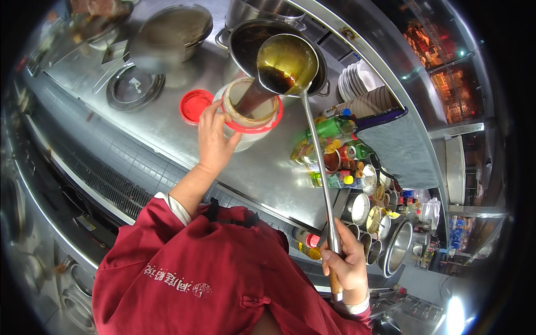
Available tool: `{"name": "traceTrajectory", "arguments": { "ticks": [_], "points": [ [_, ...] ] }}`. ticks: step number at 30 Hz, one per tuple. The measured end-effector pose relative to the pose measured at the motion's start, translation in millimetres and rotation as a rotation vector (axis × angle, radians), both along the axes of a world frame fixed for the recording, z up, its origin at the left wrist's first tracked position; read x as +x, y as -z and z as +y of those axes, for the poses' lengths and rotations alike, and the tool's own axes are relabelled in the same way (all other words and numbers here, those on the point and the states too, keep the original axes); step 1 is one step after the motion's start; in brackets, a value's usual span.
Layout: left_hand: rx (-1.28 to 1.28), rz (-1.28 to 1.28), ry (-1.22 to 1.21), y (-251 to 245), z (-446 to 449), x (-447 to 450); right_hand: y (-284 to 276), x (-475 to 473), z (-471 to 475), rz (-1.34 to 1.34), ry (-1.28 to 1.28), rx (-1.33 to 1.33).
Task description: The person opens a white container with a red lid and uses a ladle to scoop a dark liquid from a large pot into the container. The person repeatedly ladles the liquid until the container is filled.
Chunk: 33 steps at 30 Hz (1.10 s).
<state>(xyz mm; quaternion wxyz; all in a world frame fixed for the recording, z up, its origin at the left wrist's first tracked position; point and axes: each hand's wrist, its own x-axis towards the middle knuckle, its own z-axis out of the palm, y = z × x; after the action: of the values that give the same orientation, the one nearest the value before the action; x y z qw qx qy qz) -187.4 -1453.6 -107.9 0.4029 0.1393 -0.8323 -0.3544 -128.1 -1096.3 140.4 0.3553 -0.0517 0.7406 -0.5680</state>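
My right hand (345, 257) grips the wood-tipped handle of a long metal ladle (320, 167). The ladle's bowl is tilted over a white plastic jar (249, 140) with a red collar, and dark oily liquid (256, 97) streams from its lip into the jar's mouth. My left hand (217, 134) steadies the jar, thumb and fingers on its red collar. Left of the jar lies a round red lid (197, 106). Behind the ladle bowl stands a two-handled metal stockpot (243, 37) with dark contents, partly covered from sight.
The steel counter (259, 176) carries a wire-rimmed strainer (136, 88) and a large covered bowl (190, 25) at left. Bottles (331, 127) of sauce crowd the right side, beside stacked white plates (360, 79). Several seasoning pots (360, 207) stand further right. A steel shelf edge (377, 63) arches overhead.
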Motion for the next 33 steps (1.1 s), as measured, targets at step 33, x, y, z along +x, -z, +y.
{"name": "traceTrajectory", "arguments": {
  "ticks": [33],
  "points": [
    [0.014, -0.026, 0.022, -3, -1, 1, 82, -171, -79, 0.015, 0.015, 0.004]
  ]
}}
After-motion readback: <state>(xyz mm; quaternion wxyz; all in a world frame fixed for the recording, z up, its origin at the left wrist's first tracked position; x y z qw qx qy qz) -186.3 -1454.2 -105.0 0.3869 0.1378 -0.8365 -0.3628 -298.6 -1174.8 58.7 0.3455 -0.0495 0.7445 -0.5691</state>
